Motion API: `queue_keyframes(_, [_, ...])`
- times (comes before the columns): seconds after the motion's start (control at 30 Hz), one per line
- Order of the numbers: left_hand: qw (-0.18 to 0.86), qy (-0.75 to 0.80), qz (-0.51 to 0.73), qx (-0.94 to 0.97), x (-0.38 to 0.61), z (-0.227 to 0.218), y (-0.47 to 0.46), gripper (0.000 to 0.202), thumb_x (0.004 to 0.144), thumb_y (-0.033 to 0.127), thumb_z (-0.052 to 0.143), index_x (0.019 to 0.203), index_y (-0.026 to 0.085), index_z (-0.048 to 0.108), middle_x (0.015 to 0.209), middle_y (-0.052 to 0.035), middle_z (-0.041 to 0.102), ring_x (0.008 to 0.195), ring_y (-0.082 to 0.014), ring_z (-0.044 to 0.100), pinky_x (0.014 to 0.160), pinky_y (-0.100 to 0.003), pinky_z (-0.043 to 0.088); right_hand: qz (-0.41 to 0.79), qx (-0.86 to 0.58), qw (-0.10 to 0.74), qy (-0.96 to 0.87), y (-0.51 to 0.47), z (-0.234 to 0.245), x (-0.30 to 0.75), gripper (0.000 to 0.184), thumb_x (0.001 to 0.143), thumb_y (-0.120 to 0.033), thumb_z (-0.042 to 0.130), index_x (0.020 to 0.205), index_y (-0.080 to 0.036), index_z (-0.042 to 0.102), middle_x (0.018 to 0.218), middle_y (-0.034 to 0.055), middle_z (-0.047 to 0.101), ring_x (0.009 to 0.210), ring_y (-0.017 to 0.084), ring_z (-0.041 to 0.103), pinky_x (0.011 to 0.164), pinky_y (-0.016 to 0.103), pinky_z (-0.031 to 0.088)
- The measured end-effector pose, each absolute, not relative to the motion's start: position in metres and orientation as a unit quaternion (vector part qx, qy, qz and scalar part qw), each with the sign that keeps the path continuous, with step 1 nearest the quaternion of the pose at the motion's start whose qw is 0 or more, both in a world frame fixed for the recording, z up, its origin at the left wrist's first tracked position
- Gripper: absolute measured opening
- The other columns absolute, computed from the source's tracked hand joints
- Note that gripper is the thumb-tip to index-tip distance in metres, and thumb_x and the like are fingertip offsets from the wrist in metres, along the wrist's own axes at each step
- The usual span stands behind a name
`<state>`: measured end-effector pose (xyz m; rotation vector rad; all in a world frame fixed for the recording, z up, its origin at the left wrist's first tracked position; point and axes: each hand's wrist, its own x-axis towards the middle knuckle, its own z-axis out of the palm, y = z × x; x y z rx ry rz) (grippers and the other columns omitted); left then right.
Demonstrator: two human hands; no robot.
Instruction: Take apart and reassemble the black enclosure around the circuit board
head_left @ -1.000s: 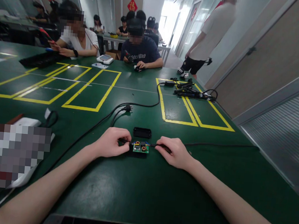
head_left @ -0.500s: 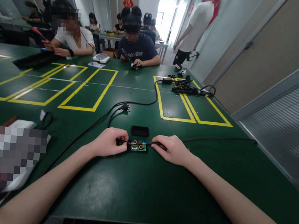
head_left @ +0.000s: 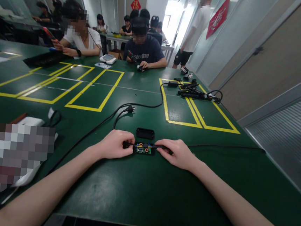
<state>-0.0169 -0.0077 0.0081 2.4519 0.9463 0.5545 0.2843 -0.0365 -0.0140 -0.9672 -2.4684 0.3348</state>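
A small green circuit board (head_left: 147,150) with copper coils sits in a black case base on the table, between my hands. My left hand (head_left: 118,144) is closed, pinching a black cable at the board's left end; the fingers partly hide this cable. At the opposite end, my right hand (head_left: 179,152) is closed round another black cable (head_left: 165,148), which runs off to the right behind it. Blue and yellow wires show at the ends of the board. Just beyond it lies a black case cover (head_left: 145,133), its hollow side up.
A black power plug (head_left: 130,109) and its long cord lie ahead on the green table (head_left: 101,189). Bundled black cables (head_left: 194,93) rest far right, over yellow tape outlines. A blurred-out pile (head_left: 12,157) is at left. Co-workers (head_left: 145,49) sit across the table; one person stands behind.
The view has turned slightly, so the scene sits a little further right. Both hands keep their grip on the cables beside the board, with no clear movement of their own.
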Motion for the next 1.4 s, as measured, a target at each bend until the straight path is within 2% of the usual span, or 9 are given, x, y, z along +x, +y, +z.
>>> queue_keyframes(0.1, [0.224, 0.341, 0.209, 0.889, -0.0172, 0.0059, -0.0079, 0.008, 0.080, 0.020, 0.059, 0.079, 0.018, 0.067, 0.068, 0.0022, 0.064, 0.058, -0.0108, 0.055, 0.057, -0.021, 0.039, 0.124, -0.341, 0.232, -0.903, -0.0365, -0.0116, 0.2845, 0.020, 0.105, -0.025, 0.055, 0.116, -0.018, 0.070, 0.092, 0.0050, 0.077, 0.064, 0.014, 0.068, 0.060, 0.026, 0.050])
queue_keyframes(0.3, [0.241, 0.334, 0.229, 0.882, -0.0188, 0.0031, -0.0078, 0.008, 0.081, 0.020, 0.061, 0.082, 0.018, 0.069, 0.069, 0.0026, 0.064, 0.058, -0.0101, 0.056, 0.057, -0.019, 0.041, 0.111, -0.336, 0.217, -0.910, -0.0369, -0.0092, 0.2845, 0.021, 0.100, -0.036, 0.067, 0.112, -0.019, 0.068, 0.090, 0.0036, 0.075, 0.067, 0.014, 0.069, 0.061, 0.024, 0.048])
queue_keyframes(0.47, [0.253, 0.320, 0.243, 0.880, -0.0191, 0.0004, -0.0083, 0.014, 0.083, 0.021, 0.060, 0.090, 0.018, 0.072, 0.071, 0.0023, 0.064, 0.059, -0.0098, 0.057, 0.057, -0.019, 0.042, 0.082, -0.331, 0.239, -0.909, -0.0363, -0.0111, 0.2835, 0.020, 0.102, -0.039, 0.066, 0.100, -0.019, 0.069, 0.087, 0.0044, 0.075, 0.070, 0.015, 0.071, 0.061, 0.024, 0.047])
queue_keyframes(0.63, [0.261, 0.315, 0.251, 0.877, -0.0182, -0.0003, -0.0092, 0.014, 0.084, 0.021, 0.060, 0.089, 0.017, 0.073, 0.072, 0.0012, 0.066, 0.060, -0.0101, 0.057, 0.058, -0.020, 0.043, 0.077, -0.333, 0.242, -0.908, -0.0360, -0.0134, 0.2830, 0.024, 0.103, -0.041, 0.066, 0.096, -0.018, 0.069, 0.083, 0.0039, 0.074, 0.066, 0.015, 0.069, 0.059, 0.024, 0.045])
queue_keyframes(1.03, [0.253, 0.310, 0.222, 0.889, -0.0184, 0.0048, -0.0080, 0.013, 0.086, 0.020, 0.060, 0.086, 0.018, 0.072, 0.080, -0.0009, 0.068, 0.064, -0.0115, 0.061, 0.059, -0.021, 0.043, 0.000, -0.298, 0.177, -0.938, -0.0387, -0.0091, 0.2820, 0.034, 0.112, -0.035, 0.046, 0.098, -0.017, 0.071, 0.082, 0.0037, 0.067, 0.063, 0.012, 0.061, 0.056, 0.025, 0.038])
queue_keyframes(1.2, [0.205, 0.294, 0.211, 0.910, -0.0181, 0.0061, -0.0088, 0.016, 0.089, 0.020, 0.055, 0.082, 0.018, 0.069, 0.088, -0.0014, 0.069, 0.066, -0.0104, 0.063, 0.062, -0.021, 0.044, -0.032, -0.294, 0.153, -0.943, -0.0393, -0.0085, 0.2811, 0.039, 0.113, -0.034, 0.040, 0.098, -0.016, 0.071, 0.084, 0.0049, 0.068, 0.066, 0.013, 0.059, 0.058, 0.026, 0.038])
queue_keyframes(1.3, [0.138, 0.294, 0.187, 0.927, -0.0173, 0.0065, -0.0083, 0.016, 0.090, 0.020, 0.055, 0.083, 0.019, 0.069, 0.084, -0.0001, 0.068, 0.065, -0.0109, 0.062, 0.060, -0.022, 0.042, -0.063, -0.280, 0.169, -0.943, -0.0381, -0.0079, 0.2796, 0.037, 0.113, -0.032, 0.042, 0.095, -0.016, 0.071, 0.081, 0.0058, 0.067, 0.070, 0.016, 0.059, 0.064, 0.029, 0.040])
queue_keyframes(1.4, [0.080, 0.283, 0.175, 0.940, -0.0161, 0.0071, -0.0071, 0.017, 0.093, 0.020, 0.054, 0.086, 0.019, 0.070, 0.084, -0.0015, 0.069, 0.072, -0.0143, 0.063, 0.062, -0.024, 0.043, -0.090, -0.275, 0.194, -0.937, -0.0353, -0.0081, 0.2782, 0.033, 0.111, -0.030, 0.047, 0.093, -0.016, 0.071, 0.079, 0.0061, 0.067, 0.074, 0.018, 0.057, 0.067, 0.032, 0.040])
